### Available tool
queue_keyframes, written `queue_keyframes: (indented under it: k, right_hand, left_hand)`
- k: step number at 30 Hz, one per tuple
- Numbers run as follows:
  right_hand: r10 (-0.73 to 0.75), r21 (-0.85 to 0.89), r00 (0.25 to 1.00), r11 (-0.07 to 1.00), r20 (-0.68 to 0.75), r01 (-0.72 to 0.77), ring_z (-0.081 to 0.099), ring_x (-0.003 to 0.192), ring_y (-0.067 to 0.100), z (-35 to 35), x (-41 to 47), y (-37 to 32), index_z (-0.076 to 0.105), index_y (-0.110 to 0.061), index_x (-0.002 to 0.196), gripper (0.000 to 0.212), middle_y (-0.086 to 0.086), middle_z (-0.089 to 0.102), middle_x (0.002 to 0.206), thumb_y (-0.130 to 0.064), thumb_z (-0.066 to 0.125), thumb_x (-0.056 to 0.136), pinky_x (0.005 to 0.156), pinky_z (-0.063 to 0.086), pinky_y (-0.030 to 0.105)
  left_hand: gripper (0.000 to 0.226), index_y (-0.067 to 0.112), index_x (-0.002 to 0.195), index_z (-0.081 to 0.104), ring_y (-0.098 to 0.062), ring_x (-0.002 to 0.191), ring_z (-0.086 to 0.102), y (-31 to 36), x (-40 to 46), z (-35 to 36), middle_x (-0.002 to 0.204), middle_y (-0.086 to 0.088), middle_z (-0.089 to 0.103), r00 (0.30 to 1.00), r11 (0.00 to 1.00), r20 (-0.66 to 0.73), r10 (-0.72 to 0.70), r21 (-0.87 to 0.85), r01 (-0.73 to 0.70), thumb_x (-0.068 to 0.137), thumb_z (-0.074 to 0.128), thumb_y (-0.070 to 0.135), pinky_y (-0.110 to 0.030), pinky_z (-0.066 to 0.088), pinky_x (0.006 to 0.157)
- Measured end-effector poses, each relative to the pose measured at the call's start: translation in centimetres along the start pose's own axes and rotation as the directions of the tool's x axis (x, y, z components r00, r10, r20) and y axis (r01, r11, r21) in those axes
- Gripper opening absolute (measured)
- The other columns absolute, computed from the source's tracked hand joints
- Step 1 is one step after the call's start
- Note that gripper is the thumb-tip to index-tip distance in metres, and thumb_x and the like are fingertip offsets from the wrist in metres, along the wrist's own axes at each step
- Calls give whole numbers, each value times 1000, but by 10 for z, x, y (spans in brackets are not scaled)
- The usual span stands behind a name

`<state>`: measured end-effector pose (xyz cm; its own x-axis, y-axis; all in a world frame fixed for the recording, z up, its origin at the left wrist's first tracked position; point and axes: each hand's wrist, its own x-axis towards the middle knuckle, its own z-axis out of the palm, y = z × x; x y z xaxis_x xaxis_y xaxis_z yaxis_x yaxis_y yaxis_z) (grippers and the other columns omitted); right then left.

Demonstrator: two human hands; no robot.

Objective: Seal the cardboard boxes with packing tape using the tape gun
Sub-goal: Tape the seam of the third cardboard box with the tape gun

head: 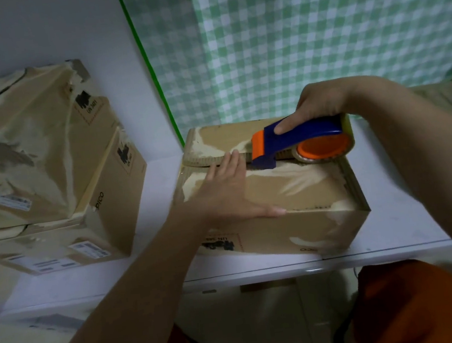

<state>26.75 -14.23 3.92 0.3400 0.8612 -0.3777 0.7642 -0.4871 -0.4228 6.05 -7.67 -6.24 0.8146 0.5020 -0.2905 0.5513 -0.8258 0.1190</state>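
Right hand (321, 104) curled round blue-and-orange tape gun (300, 141) on cardboard box (291, 189) seam, left hand (230, 196) at nine o'clock — fingers flat, spread, pressing the flap — stacked boxes (50, 168) farther toward nine o'clock.

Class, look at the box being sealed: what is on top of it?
On the box lie the left hand, flat on a flap, and the tape gun, gripped by the right hand, at the seam. The contents are covered.

Bare forearms, orange clothing (412, 305)

box (300, 188): matt torn cardboard; tape gun (300, 140): smooth plastic; curtain (302, 35): checked cloth
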Motion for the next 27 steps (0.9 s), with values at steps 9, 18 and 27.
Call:
queue_keyframes:
  k: [9, 18, 27]
  right_hand:
    - [117, -43, 993, 992, -16, -118, 60, 54, 24, -33, -19, 59, 70, 1, 82, 90, 15, 68, 66, -77, 76, 36, 57, 47, 30]
    - [109, 44, 993, 993, -35, -107, 55, 49, 20, -25, -26, 68, 66, -3, 70, 56, 5, 61, 51, -58, 73, 58, 54, 43, 27]
    - [76, 68, 997, 995, -21, -75, 55, 49, 18, -20, -28, 75, 63, -6, 67, 54, 1, 60, 47, -60, 69, 60, 54, 43, 27]
  left_hand:
    - [146, 10, 149, -21, -17, 142, -26, -4, 2, 2, 155, -5, -29, 1000, 999, 19, -17, 40, 16, 43, 23, 100, -45, -7, 119]
    - [139, 11, 149, -18, -23, 142, -27, 62, 12, -8, 155, -8, -29, 999, 1000, 39, 0, -21, 1, 56, 38, 96, -43, -13, 117]
    - [144, 7, 150, -16, -26, 144, -24, 101, 24, 2, 157, -12, -24, 995, 995, -28, -97, -38, 96, 52, 32, 100, -46, -8, 119]
